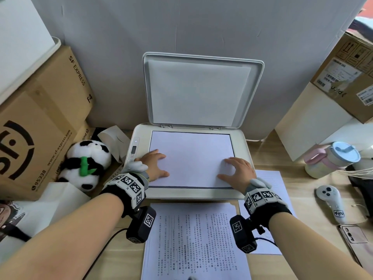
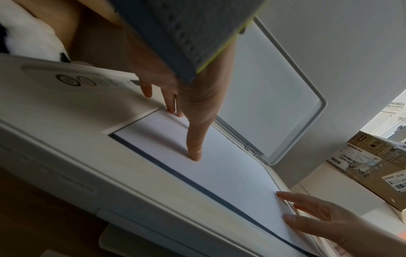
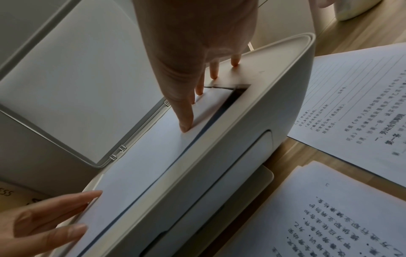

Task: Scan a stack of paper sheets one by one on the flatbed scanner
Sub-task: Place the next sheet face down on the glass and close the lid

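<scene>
Nearest, in front of the scanner (image 1: 139, 136), the stack of printed sheets (image 1: 193, 243) lies on the tabletop (image 1: 298, 265), covered with dense black text; a second printed page (image 1: 272, 178) lies beside it, toward the scanner's right front corner. On the scanner glass lies one sheet (image 1: 191, 158), blank white side up, so its print probably faces down. A thin dark strip of glass shows along its front edge. The left hand (image 1: 154, 165) rests on the sheet's left part and the right hand (image 1: 237, 170) on its right part, both with fingers spread and nearly straight, pressing flat and gripping nothing. I judge that such paper is very light, thin and limp, and it slides easily on glass, so flat fingertips are good for moving it into the corner; to lift it, an edge or a corner should be pinched gently, or it may crease. Behind the glass, the lid (image 1: 201, 91) stands open, almost upright, against the grey wall (image 1: 181, 23).
</scene>
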A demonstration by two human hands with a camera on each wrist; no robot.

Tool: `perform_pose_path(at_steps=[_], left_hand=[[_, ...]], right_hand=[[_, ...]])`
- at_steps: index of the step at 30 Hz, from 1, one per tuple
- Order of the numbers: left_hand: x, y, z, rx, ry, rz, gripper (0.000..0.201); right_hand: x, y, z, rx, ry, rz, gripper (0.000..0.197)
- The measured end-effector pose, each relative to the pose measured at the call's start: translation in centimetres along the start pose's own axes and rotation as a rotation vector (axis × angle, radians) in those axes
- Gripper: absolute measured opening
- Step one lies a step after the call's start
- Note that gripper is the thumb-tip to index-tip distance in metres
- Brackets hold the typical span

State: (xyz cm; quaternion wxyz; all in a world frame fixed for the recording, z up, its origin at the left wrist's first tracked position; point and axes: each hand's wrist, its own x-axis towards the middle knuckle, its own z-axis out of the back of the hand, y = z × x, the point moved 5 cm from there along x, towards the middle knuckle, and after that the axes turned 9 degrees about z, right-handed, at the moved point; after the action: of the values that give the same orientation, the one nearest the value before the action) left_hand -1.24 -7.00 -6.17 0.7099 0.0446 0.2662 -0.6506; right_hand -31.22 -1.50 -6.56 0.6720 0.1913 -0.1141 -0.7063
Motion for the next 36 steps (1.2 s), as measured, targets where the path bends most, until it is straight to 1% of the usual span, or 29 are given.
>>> perform_pose_path(at_steps=[7,9,10,13,15,17,19,22,24,26,29,31,34,36], left_hand=[[0.0,-0.1,-0.1,0.022,-0.002,0.004,0.073],[0.0,-0.1,0.1,-0.008,-0.010,-0.008,0.070],[0.0,-0.3,0.5,-0.046,-0.035,-0.017,0.067],[0.5,-0.9,2.8,-0.227,-0.161,-0.044,0.054],[1.4,-1.4,4.7,-0.415,-0.178,-0.064,0.048],[2.7,-2.0,6.9,-0.616,-0.152,-0.031,0.049],[4.0,-2.7,9.3,-0.811,-0.096,0.063,0.056],[5.7,-3.0,12.3,-1.048,-0.031,0.192,0.065],[6.7,-2.9,13.6,-1.108,-0.015,0.212,0.070],[7.0,-3.2,14.6,-1.093,-0.008,0.193,0.071],[7.1,-3.6,15.6,-1.080,-0.009,0.163,0.063],[7.3,-2.8,15.9,-1.144,-0.040,0.200,0.050],[6.5,-0.7,15.6,-1.205,-0.083,0.273,0.024],[5.8,0.3,14.8,-1.213,-0.077,0.306,0.021]], right_hand=[[0.1,-0.1,-0.1,0.010,0.031,-0.012,0.063],[0.2,-0.1,-0.1,0.027,-0.003,-0.026,0.062],[0.2,-0.2,0.0,0.060,-0.061,-0.038,0.059],[0.4,-0.2,1.1,0.244,-0.309,-0.071,0.039],[0.5,-0.3,1.8,0.382,-0.382,-0.098,0.027],[0.6,-0.9,2.0,0.472,-0.378,-0.151,0.024],[0.8,-1.6,2.2,0.535,-0.375,-0.186,0.024],[0.9,-2.2,2.4,0.637,-0.419,-0.237,0.023],[0.9,-2.5,2.4,0.703,-0.432,-0.261,0.024],[0.8,-2.7,2.4,0.720,-0.428,-0.257,0.024],[0.8,-3.2,2.4,0.713,-0.410,-0.266,0.024],[0.7,-3.6,2.4,0.724,-0.411,-0.280,0.024],[0.6,-4.0,2.7,0.808,-0.448,-0.305,0.023],[0.4,-4.0,3.1,0.920,-0.488,-0.333,0.022]])
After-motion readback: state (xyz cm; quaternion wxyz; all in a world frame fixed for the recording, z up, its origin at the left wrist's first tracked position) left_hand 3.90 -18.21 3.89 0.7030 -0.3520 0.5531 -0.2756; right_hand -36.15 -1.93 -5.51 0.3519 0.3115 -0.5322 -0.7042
